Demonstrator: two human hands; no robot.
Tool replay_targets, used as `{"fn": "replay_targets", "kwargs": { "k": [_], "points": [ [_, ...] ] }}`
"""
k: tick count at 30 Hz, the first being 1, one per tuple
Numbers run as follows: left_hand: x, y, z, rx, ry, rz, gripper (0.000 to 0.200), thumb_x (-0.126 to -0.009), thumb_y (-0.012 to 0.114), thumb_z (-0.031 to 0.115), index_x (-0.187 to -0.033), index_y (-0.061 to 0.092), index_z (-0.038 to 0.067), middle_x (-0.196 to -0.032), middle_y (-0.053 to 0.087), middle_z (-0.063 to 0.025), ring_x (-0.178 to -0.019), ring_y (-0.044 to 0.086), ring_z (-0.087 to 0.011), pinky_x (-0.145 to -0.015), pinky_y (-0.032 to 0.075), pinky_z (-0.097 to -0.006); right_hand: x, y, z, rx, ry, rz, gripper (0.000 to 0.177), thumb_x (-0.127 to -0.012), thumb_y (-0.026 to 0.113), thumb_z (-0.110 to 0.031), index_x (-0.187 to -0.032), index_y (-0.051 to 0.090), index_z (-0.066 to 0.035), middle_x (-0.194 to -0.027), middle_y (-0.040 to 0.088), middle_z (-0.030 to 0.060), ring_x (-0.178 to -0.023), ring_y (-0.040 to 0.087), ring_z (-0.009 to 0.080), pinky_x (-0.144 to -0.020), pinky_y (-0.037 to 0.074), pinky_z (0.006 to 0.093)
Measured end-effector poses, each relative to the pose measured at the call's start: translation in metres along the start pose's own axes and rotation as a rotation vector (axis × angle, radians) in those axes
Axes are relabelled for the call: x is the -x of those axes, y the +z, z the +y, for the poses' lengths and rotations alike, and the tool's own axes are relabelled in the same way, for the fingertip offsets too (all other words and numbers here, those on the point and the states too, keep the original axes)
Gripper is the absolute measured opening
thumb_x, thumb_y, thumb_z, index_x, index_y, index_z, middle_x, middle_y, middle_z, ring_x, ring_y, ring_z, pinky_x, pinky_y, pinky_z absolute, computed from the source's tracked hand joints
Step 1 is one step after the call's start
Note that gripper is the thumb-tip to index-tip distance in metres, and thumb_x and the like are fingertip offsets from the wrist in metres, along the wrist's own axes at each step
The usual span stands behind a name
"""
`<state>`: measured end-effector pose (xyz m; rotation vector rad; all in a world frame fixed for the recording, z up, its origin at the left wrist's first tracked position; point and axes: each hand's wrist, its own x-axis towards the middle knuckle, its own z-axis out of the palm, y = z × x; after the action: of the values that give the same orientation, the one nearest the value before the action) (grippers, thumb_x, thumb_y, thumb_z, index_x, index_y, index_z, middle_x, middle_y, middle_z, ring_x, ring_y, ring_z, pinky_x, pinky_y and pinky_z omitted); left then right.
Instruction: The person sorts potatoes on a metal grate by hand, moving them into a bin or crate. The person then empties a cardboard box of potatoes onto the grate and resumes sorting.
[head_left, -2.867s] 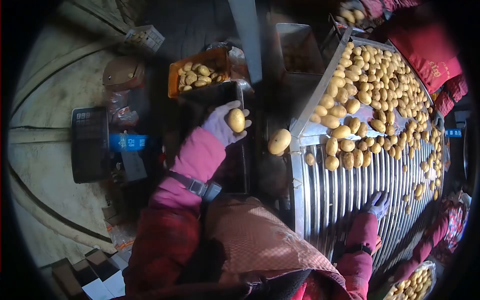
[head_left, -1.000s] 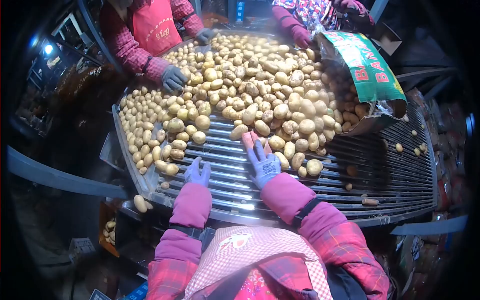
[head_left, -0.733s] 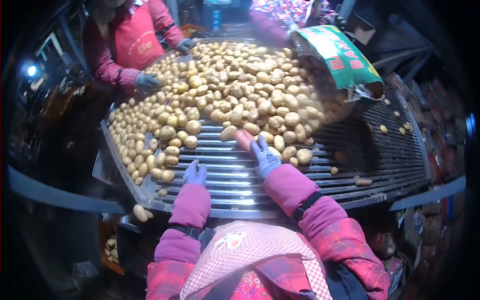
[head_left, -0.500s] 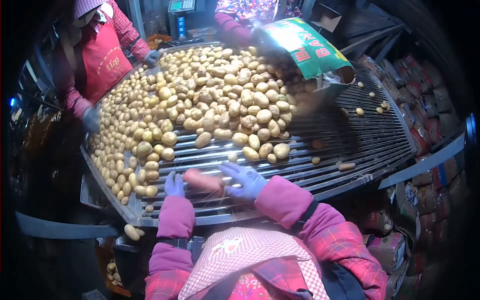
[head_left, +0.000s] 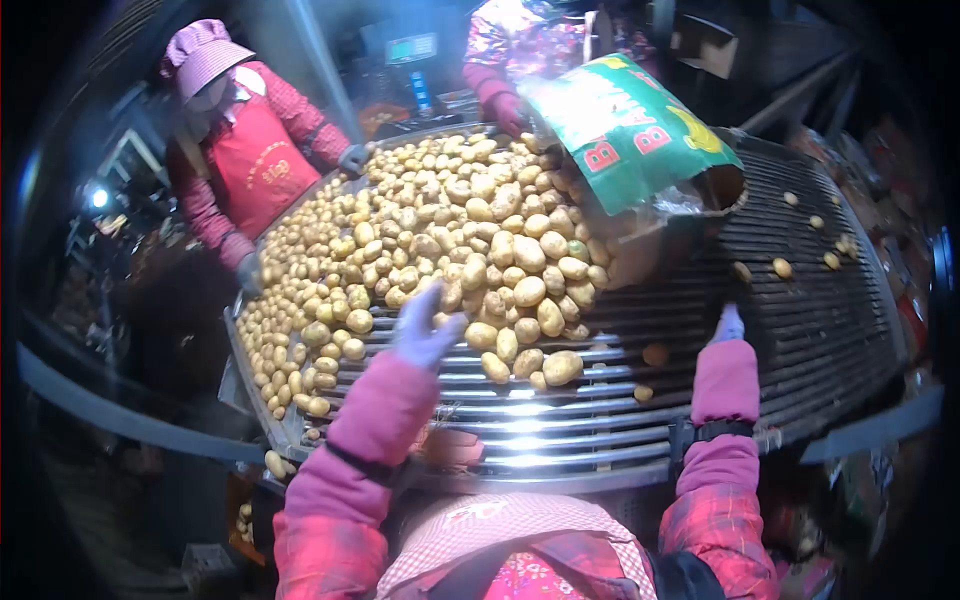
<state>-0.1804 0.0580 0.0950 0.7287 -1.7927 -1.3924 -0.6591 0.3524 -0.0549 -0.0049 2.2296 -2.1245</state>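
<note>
My left hand [head_left: 428, 332], in a thin purple-blue glove, is raised over the bars at the near edge of the potato heap [head_left: 430, 225]. Its fingers are spread, and nothing shows in them. Out to the right, my right hand [head_left: 730, 326] reaches over the dark part of the slatted rack [head_left: 640, 440], below the cardboard box; its fingers are mostly lost in shadow. A pinkish-red, blunt object [head_left: 455, 447] lies at the rack's near side, partly covered by my left sleeve. Several larger potatoes [head_left: 527, 362] rest on the bars between my hands.
A green bag with "BANANA"-like lettering [head_left: 640, 130] covers a tilted cardboard box [head_left: 650, 250] on the rack. A person in a red apron [head_left: 262, 170] stands at the left, another person's sleeve [head_left: 485, 85] is behind. A few potatoes [head_left: 782, 268] lie at right.
My hands have moved apart: the left forward to the heap, the right outward to the right. The pinkish-red object between them now lies at the near edge. The view has shifted.
</note>
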Motion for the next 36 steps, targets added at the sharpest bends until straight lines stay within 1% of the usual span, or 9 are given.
{"fn": "replay_targets", "kwargs": {
  "k": [1, 2, 4, 5, 9, 12, 17, 28, 36],
  "points": [
    [-0.022, 0.033, 0.004, -0.117, -0.005, -0.139, 0.067, -0.079, 0.074, 0.023, -0.132, 0.042, -0.004, -0.121, 0.051, -0.0193, -0.117, 0.049, -0.0262, -0.098, 0.042, -0.0368, -0.019, 0.007, 0.007, -0.029, 0.062, -0.011, 0.041, -0.092, 0.053, -0.035, -0.115, 0.061, -0.002, -0.105, 0.063, 0.01, -0.097, 0.058, 0.0168, -0.088, 0.045, 0.0312],
    [-0.034, 0.067, 0.013, -0.23, 0.254, -0.235, 0.065, -0.083, 0.07, 0.015, -0.136, 0.036, -0.001, -0.125, 0.05, -0.0166, -0.118, 0.047, -0.023, -0.1, 0.04, -0.0354, -0.037, 0.019, 0.009, -0.045, 0.117, -0.032, 0.041, -0.092, 0.053, -0.035, -0.115, 0.061, -0.002, -0.105, 0.063, 0.0101, -0.097, 0.058, 0.0169, -0.088, 0.045, 0.0311],
    [-0.049, 0.127, 0.048, -0.236, 0.188, -0.327, 0.077, -0.079, 0.074, 0.028, -0.138, 0.032, -0.001, -0.129, 0.048, -0.0197, -0.124, 0.044, -0.0252, -0.103, 0.037, -0.0386, -0.058, 0.035, 0.013, -0.067, 0.185, -0.073, 0.041, -0.092, 0.052, -0.035, -0.115, 0.06, -0.002, -0.105, 0.063, 0.0101, -0.097, 0.058, 0.017, -0.088, 0.045, 0.0311],
    [-0.056, 0.155, 0.043, 0.009, 0.046, -0.339, 0.08, -0.076, 0.077, 0.036, -0.134, 0.037, -0.001, -0.129, 0.047, -0.0232, -0.127, 0.041, -0.0303, -0.102, 0.037, -0.0388, -0.067, 0.04, 0.015, -0.074, 0.21, -0.088, 0.041, -0.092, 0.052, -0.035, -0.115, 0.06, -0.002, -0.105, 0.063, 0.0102, -0.097, 0.058, 0.0171, -0.088, 0.045, 0.031],
    [-0.088, 0.222, 0.035, 0.266, -0.256, -0.475, 0.073, -0.077, 0.077, 0.028, -0.134, 0.039, 0.003, -0.111, 0.06, -0.0118, -0.099, 0.059, -0.019, -0.088, 0.047, -0.0319, -0.103, 0.06, 0.024, -0.075, 0.258, -0.118, 0.041, -0.092, 0.051, -0.035, -0.116, 0.06, -0.003, -0.105, 0.063, 0.0103, -0.097, 0.058, 0.0173, -0.088, 0.045, 0.0309],
    [-0.095, 0.248, 0.009, 0.305, -0.207, -0.472, 0.046, -0.078, 0.071, 0.012, -0.121, 0.056, 0.005, -0.104, 0.064, -0.0027, -0.093, 0.058, -0.0097, -0.081, 0.048, -0.0254, -0.116, 0.066, 0.026, -0.075, 0.284, -0.122, 0.041, -0.093, 0.05, -0.034, -0.117, 0.059, -0.003, -0.105, 0.062, 0.0103, -0.097, 0.058, 0.0175, -0.088, 0.045, 0.0307],
    [-0.076, 0.24, 0.008, 0.144, -0.146, -0.46, 0.042, -0.07, 0.063, -0.003, -0.112, 0.063, 0.004, -0.086, 0.066, -0.0005, -0.079, 0.058, -0.0056, -0.074, 0.049, -0.0216, -0.133, 0.076, 0.031, -0.074, 0.314, -0.133, 0.041, -0.093, 0.049, -0.034, -0.118, 0.058, -0.003, -0.105, 0.062, 0.0105, -0.098, 0.058, 0.0178, -0.088, 0.044, 0.0305],
    [-0.024, 0.207, -0.036, 0.351, -0.208, -0.532, 0.048, -0.072, 0.061, -0.008, -0.118, 0.062, 0.008, -0.097, 0.067, -0.0016, -0.088, 0.06, -0.0093, -0.076, 0.049, -0.0246, -0.112, 0.071, -0.014, -0.108, 0.328, -0.122, 0.042, -0.094, 0.046, -0.033, -0.121, 0.057, -0.003, -0.105, 0.062, 0.0108, -0.099, 0.057, 0.0184, -0.088, 0.044, 0.03],
    [0.025, 0.137, -0.096, 0.906, -0.223, -0.35, 0.04, -0.076, 0.062, 0.001, -0.116, 0.059, 0.002, -0.107, 0.063, -0.0085, -0.097, 0.059, -0.0185, -0.081, 0.049, -0.0304, 0.0, 0.073, -0.117, -0.198, 0.267, -0.16, 0.043, -0.094, 0.043, -0.033, -0.122, 0.056, -0.003, -0.104, 0.061, 0.011, -0.099, 0.057, 0.0189, -0.088, 0.044, 0.0297]
  ]
}}
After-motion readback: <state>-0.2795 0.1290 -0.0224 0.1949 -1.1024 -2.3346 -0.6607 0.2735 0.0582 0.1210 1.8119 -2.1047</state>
